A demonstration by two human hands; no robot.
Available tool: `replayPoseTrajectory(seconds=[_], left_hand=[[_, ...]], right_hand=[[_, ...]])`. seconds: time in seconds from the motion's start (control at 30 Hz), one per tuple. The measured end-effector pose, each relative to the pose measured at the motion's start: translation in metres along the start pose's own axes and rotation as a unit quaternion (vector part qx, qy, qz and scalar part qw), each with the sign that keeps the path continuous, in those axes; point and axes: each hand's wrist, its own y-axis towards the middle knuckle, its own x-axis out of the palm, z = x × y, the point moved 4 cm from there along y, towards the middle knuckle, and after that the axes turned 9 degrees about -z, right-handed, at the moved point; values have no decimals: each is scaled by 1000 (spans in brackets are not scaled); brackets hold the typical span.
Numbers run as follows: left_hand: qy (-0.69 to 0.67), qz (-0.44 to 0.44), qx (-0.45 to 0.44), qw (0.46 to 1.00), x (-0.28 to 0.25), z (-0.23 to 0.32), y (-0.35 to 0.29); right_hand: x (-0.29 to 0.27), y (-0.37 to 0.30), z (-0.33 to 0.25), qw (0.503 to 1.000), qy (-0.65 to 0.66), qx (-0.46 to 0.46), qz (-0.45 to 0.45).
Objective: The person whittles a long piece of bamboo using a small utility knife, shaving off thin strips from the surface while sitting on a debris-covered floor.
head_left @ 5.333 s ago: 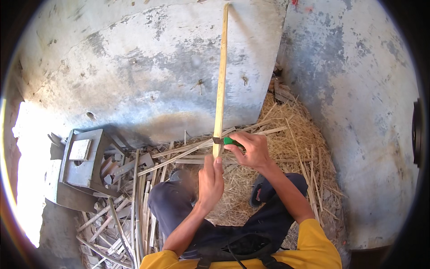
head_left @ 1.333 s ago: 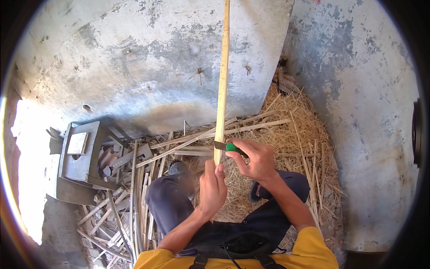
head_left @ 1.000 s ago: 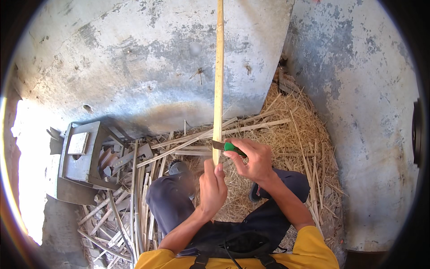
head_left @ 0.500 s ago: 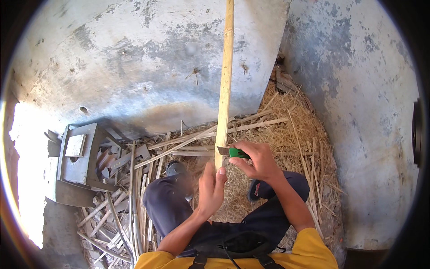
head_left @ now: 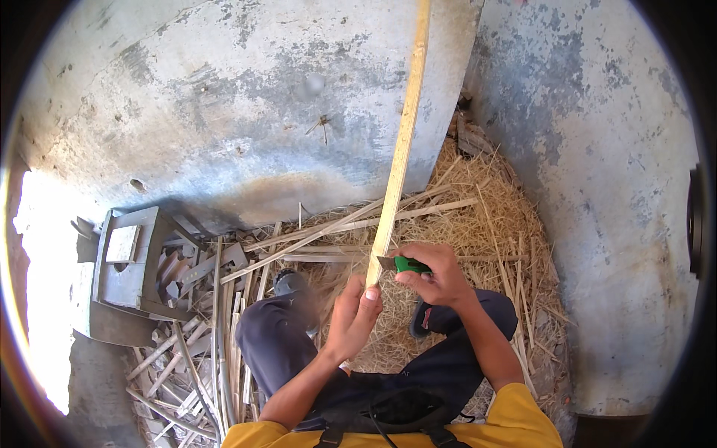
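My left hand [head_left: 353,319] is closed round the lower end of a long, pale bamboo strip [head_left: 399,164], its thumb lying along the front. The strip rises away from me, leaning slightly right, and runs past the top edge of the view. In my right hand [head_left: 437,272] is a utility knife [head_left: 411,265] with a green handle and a short grey blade. The blade points left and meets the strip's right edge just above my left thumb. Between blade and thumb a thin pale sliver seems to stand off the strip.
Shavings [head_left: 478,231] cover the floor, with loose strips [head_left: 328,228] across them. A wooden box [head_left: 138,257] stands at the left beside scrap wood. Worn plaster walls [head_left: 582,187] rise ahead and on the right. My shoes [head_left: 420,319] are near the work.
The strip's upper part has swung to the right. My left hand has shifted slightly right, and the knife in my right hand has moved a little right and down.
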Motion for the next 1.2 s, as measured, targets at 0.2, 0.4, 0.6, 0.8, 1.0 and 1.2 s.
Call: replayPoseTrajectory(seconds=[0.2,0.4,0.6,0.8,1.0,1.2], left_hand=[[-1,-19,14,1000,1,-3,3],[180,53,31,982,2,16,2],[185,60,21,981,0,17,3],[202,99,35,974,0,12,4],[282,119,64,950,3,15,4],[319,87,21,944,8,15,5]], right_hand=[[4,2,0,999,-31,-31,31],[3,3,-4,997,-58,-23,45],[5,5,-6,996,-64,-17,54],[-1,-7,16,964,255,-1,76],[-11,12,8,916,349,134,145],[-2,19,12,932,291,105,188]])
